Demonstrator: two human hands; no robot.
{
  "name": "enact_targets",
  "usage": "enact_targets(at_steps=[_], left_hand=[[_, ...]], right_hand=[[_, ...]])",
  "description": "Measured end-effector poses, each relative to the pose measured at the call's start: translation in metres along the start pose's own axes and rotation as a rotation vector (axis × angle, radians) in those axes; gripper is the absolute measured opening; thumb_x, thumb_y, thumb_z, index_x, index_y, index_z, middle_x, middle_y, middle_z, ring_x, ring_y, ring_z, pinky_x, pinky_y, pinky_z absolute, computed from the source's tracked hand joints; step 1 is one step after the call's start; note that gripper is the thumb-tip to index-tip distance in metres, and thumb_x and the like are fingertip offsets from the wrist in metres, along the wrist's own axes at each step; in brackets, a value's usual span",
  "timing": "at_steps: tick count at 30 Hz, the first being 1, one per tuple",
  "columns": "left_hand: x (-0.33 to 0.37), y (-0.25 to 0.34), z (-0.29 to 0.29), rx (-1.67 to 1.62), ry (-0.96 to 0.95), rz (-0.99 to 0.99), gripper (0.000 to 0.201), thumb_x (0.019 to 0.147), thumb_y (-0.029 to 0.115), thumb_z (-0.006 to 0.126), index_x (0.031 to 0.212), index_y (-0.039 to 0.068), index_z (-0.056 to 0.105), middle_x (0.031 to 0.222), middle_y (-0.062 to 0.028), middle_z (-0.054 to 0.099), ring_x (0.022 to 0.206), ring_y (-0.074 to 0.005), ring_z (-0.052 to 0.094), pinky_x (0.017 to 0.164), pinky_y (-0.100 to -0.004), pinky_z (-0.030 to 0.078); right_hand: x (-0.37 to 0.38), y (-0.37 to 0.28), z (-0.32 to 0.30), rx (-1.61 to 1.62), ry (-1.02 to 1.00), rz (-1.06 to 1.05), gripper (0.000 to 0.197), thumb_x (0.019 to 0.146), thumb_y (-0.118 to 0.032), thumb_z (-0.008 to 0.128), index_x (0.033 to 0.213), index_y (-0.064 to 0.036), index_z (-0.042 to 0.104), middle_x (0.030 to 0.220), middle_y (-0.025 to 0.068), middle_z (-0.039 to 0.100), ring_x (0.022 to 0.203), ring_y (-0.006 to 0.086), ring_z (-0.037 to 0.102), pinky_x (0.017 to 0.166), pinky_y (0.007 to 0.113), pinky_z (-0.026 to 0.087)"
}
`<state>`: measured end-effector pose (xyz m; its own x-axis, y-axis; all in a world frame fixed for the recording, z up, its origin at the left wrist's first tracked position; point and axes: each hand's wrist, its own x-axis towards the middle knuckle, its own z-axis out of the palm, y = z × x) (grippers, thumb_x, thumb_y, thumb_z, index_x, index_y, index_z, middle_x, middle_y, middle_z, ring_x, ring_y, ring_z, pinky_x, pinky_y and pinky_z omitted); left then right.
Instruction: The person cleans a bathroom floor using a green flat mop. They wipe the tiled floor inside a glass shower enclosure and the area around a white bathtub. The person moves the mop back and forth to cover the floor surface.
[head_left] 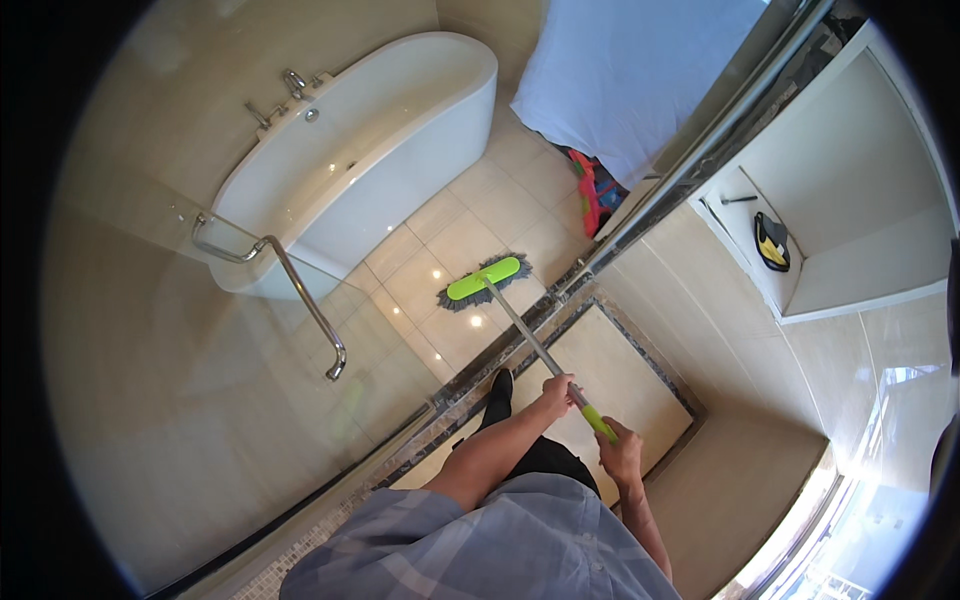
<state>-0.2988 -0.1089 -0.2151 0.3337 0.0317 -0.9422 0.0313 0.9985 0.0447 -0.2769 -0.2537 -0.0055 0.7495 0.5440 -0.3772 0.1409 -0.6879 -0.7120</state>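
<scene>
Both my hands grip a mop (486, 280) with a bright green flat head, a grey fringe and a silver pole. My left hand (562, 393) is wrapped round the pole partway down. At the pole's upper end, my right hand (621, 449) closes on the green grip. Beyond a dark threshold, the mop head lies on the beige tiled floor (410, 325), its fringe spread around it. The pole slants from my hands out to the far left.
A white freestanding bathtub (400, 170) with chrome taps stands at the far left. Nearer is a glass door (290, 380) with a bent metal handle (305, 290). A white-blue sheet (630, 80) covers something at the back. A wall niche (850, 190) on the right holds a black-and-yellow item (771, 243).
</scene>
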Motion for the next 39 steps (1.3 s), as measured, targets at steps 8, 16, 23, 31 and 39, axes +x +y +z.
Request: enact_targets(at_steps=[8,16,23,31,39], left_hand=[[0.03,0.115,-0.083,-0.014,-0.271,0.393,0.02,0.086,0.015,0.058,0.105,0.008,0.055,0.113,-0.0081,0.056,0.099,-0.0243,0.056,0.09,-0.0433,0.048],[-0.091,0.168,-0.107,-0.139,0.092,0.326,0.031,0.093,0.026,0.049,0.121,0.013,0.051,0.12,-0.0052,0.059,0.108,-0.0219,0.055,0.088,-0.0434,0.046],[-0.064,0.116,-0.158,-0.21,0.105,0.184,0.017,0.093,0.022,0.048,0.106,0.012,0.052,0.102,-0.0082,0.066,0.089,-0.0214,0.062,0.072,-0.0401,0.049],[-0.024,0.104,-0.123,-0.248,-0.003,0.193,0.029,0.093,0.039,0.05,0.108,0.014,0.052,0.094,-0.0065,0.059,0.09,-0.0246,0.056,0.082,-0.0456,0.045],[0.0,0.056,-0.106,0.08,0.265,0.034,0.04,0.088,0.042,0.058,0.114,0.012,0.051,0.102,-0.009,0.055,0.083,-0.0263,0.057,0.073,-0.051,0.047]], right_hand=[[0.112,-0.053,0.124,-0.247,-0.41,-0.347,0.06,0.065,-0.019,0.079,0.119,-0.0052,0.057,0.093,0.0239,0.066,0.091,0.0416,0.063,0.076,0.045,0.05],[0.24,-0.101,0.246,-0.364,-0.384,-0.564,0.058,0.066,-0.024,0.068,0.115,0.0021,0.052,0.096,0.0265,0.062,0.091,0.0439,0.062,0.081,0.047,0.051],[0.201,-0.088,0.255,-0.425,-0.474,-0.543,0.064,0.065,-0.02,0.066,0.124,0.0026,0.05,0.097,0.0273,0.062,0.094,0.0427,0.061,0.082,0.047,0.051],[0.134,-0.039,0.197,-0.418,-0.594,-0.509,0.053,0.072,-0.022,0.068,0.119,-0.0049,0.051,0.092,0.0246,0.066,0.09,0.0443,0.063,0.077,0.052,0.051],[0.055,-0.056,0.114,-0.675,-0.617,-0.303,0.066,0.072,-0.014,0.061,0.136,-0.0119,0.044,0.085,0.026,0.065,0.083,0.0448,0.065,0.073,0.054,0.052]])
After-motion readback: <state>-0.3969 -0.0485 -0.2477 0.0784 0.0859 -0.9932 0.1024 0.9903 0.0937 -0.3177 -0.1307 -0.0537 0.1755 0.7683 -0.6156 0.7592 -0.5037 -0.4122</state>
